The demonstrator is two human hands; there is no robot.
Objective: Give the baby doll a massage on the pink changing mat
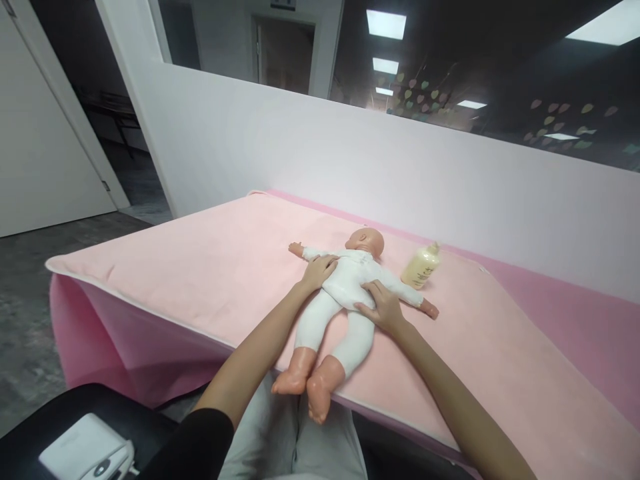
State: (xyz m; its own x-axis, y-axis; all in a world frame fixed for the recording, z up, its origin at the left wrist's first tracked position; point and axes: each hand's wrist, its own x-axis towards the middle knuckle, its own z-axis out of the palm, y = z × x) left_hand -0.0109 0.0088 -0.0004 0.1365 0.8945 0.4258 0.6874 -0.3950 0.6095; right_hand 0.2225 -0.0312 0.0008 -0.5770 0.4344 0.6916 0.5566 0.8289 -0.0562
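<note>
A baby doll [345, 277] with a white cloth body lies on its back on a pink cover [200, 267], its head away from me and turned to the left. Its arms are spread, and its bare feet reach over the near edge. My left hand [320, 272] rests on the left side of its torso, fingers laid over the cloth. On the right side, near the hip, my right hand [384, 305] lies with the thumb apart from the fingers. Neither hand appears to grip the doll. A pale yellow pump bottle [421, 267] leans or stands just beyond the doll's arm.
A white wall [300, 147] with dark windows above it borders the table's far side. Below left, a white device [87, 450] with a cable sits on a black surface [75, 407]. A door [45, 133] stands at the far left.
</note>
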